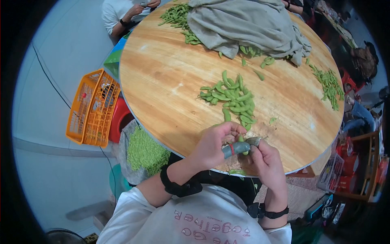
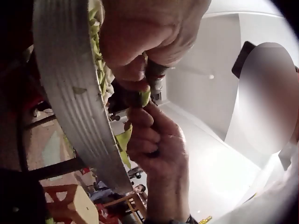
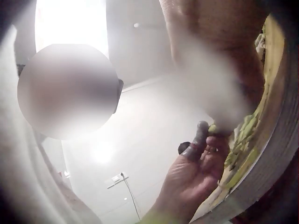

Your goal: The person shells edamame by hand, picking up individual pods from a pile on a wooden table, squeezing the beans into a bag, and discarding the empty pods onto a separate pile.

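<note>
Over the near edge of the round table, my left hand (image 1: 209,148) and right hand (image 1: 266,162) meet at one green soybean pod (image 1: 241,138). The left fingers and thumb pinch it; a grey cover (image 1: 235,149) with a red band wraps that thumb. My right thumb and fingers pinch the pod's other side, with a grey cover (image 1: 254,141) on a right digit too. Much of the pod is hidden by the digits; a bit of the pod (image 2: 145,96) shows in the left wrist view. Just beyond lies a pile of pods (image 1: 235,97).
The wooden table (image 1: 158,89) bears a grey cloth (image 1: 243,24) over more pods, and thin pods (image 1: 330,87) at right. Below its left edge, shelled beans (image 1: 146,152) fill a lined container beside an orange crate (image 1: 85,107) and a red stool (image 1: 120,118). Another person (image 1: 115,16) sits opposite.
</note>
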`<state>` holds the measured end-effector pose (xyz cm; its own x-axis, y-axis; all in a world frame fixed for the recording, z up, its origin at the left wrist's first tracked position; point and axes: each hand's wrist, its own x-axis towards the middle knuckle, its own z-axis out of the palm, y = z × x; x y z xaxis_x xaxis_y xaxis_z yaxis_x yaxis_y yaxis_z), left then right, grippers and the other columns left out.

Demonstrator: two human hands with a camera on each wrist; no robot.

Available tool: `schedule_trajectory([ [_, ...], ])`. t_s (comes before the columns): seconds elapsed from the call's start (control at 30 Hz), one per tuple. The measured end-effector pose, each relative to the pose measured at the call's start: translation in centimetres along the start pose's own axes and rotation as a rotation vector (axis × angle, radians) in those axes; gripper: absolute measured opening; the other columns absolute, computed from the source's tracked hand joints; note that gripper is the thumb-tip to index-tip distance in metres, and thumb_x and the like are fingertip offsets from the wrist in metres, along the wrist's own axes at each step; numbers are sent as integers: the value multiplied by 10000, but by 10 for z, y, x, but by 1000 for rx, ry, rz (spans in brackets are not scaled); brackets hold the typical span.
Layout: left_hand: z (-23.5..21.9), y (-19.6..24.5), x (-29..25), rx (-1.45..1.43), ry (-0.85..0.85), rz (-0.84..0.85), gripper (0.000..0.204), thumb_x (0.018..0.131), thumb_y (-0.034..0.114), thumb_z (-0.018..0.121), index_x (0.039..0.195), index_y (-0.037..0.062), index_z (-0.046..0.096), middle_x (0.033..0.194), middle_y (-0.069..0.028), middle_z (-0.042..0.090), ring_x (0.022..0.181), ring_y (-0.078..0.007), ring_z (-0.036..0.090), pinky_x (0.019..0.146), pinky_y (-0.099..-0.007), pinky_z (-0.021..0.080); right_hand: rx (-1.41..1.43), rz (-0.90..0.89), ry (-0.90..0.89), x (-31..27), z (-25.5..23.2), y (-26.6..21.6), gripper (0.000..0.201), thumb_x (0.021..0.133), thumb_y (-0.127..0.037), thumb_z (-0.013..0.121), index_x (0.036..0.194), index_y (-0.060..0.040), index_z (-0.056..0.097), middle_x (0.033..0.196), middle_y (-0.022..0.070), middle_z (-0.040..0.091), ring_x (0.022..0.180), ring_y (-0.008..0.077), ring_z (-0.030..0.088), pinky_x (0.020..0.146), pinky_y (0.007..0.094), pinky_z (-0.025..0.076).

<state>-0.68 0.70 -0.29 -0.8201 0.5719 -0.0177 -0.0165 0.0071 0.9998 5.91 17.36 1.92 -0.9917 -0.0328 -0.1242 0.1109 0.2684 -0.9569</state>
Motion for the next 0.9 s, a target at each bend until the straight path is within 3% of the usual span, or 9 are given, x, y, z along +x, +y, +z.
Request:
schedule_trajectory([
  [0.17, -6, -1, 0, -264, -35, -118, 272, 792, 29, 643, 1042, -20, 548, 935, -27, 574, 847, -75, 545, 751, -204, 454, 262, 68, -34, 10, -1, 3, 164, 905, -72, 464, 760, -8, 506, 601, -16, 481, 559, 45, 410, 504, 207, 346],
  [0.23, -8, -4, 0, -600, -58, -173, 267, 802, 27, 633, 1053, -19, 554, 957, -31, 582, 868, -72, 546, 768, -208, 451, 315, 96, -51, 13, 3, -1, 155, 905, -70, 464, 773, -8, 517, 601, -17, 480, 559, 46, 410, 506, 205, 347],
  [0.33, -1, 7, -4, -370, 57, -77, 244, 814, 32, 620, 1048, -15, 568, 956, -31, 590, 870, -66, 545, 760, -206, 451, 155, 66, 22, 14, 12, 0, 126, 897, -62, 470, 810, -2, 538, 589, -9, 479, 550, 55, 416, 506, 213, 353],
  [0.4, -1, 6, -6, -329, 87, -86, 243, 814, 30, 618, 1049, -12, 573, 952, -27, 592, 878, -67, 544, 770, -206, 449, -173, -95, 113, 15, 18, -2, 106, 889, -57, 478, 842, 3, 552, 579, -4, 479, 543, 60, 425, 501, 224, 357],
  [0.47, -3, 1, -6, -288, 120, -92, 243, 814, 29, 616, 1051, -10, 578, 947, -22, 593, 886, -68, 543, 779, -206, 446, -198, -75, 106, 17, 18, -9, 94, 876, -56, 491, 859, 8, 559, 575, -1, 477, 539, 75, 433, 500, 243, 365],
  [0.53, -5, -7, -5, -550, 65, -102, 232, 832, 30, 583, 1061, -8, 583, 922, -21, 593, 849, -61, 537, 725, -190, 437, -30, 82, 45, 20, 15, -12, 95, 870, -54, 498, 895, 10, 563, 581, -2, 484, 538, 90, 440, 504, 250, 376],
  [0.67, -11, -1, -9, -738, 25, -173, 219, 863, 55, 536, 1070, 9, 589, 909, -6, 585, 765, -48, 510, 648, -167, 395, 122, 128, 3, 24, 16, -17, 112, 866, -59, 504, 934, 10, 560, 588, -11, 480, 550, 89, 440, 507, 243, 378],
  [0.73, -9, 0, -8, -875, 116, -242, 223, 890, 96, 493, 1085, 40, 584, 905, 15, 575, 693, -35, 465, 557, -161, 339, -166, -260, 71, 25, 25, -18, 92, 848, -67, 551, 905, 6, 553, 575, 36, 503, 517, 120, 477, 487, 254, 378],
  [0.9, 3, 9, -15, -684, 220, -234, 225, 891, 95, 469, 1092, 70, 569, 889, 32, 560, 664, -21, 447, 496, -155, 306, -522, -376, 167, 18, 45, -18, 109, 797, -62, 621, 820, -4, 532, 579, 139, 526, 492, 262, 535, 461, 319, 401],
])
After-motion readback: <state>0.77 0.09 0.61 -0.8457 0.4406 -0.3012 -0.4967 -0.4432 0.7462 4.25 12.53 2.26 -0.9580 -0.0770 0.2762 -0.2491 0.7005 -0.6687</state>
